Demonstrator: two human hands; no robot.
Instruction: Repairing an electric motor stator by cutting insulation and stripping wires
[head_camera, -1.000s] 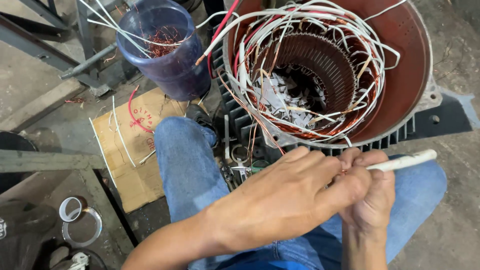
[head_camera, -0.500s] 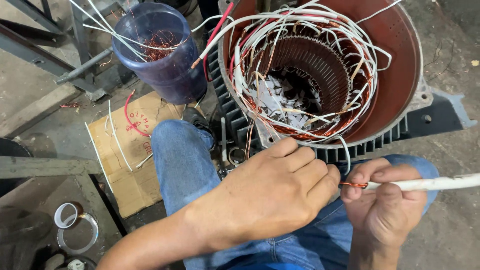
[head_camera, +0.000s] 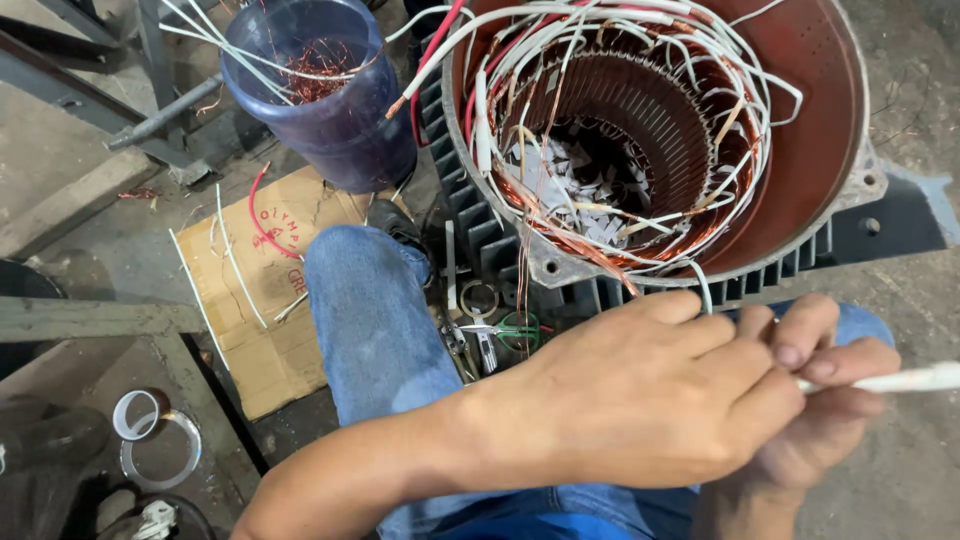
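My left hand (head_camera: 640, 400) lies across the lower middle of the view, its fingertips pinched against my right hand. My right hand (head_camera: 820, 400) sits under it at the lower right and grips a white sleeve tube (head_camera: 900, 380) that sticks out to the right. Just beyond both hands lies a large red motor stator (head_camera: 830, 150) with copper windings (head_camera: 600, 240) and many white sleeved leads (head_camera: 620, 40) looping around its opening. Scraps of white insulation paper (head_camera: 570, 190) lie inside the bore.
A dark blue plastic bucket (head_camera: 340, 130) with copper wire scraps stands at the upper left. A cardboard sheet (head_camera: 260, 300) lies on the floor by my jeans-clad knee (head_camera: 370, 300). Green-handled scissors (head_camera: 500, 330) lie under the stator. Tape rolls (head_camera: 150, 430) sit at the lower left.
My left hand has slid to the right over my right hand, covering the copper end that showed between them. The white tube has stayed pointing right.
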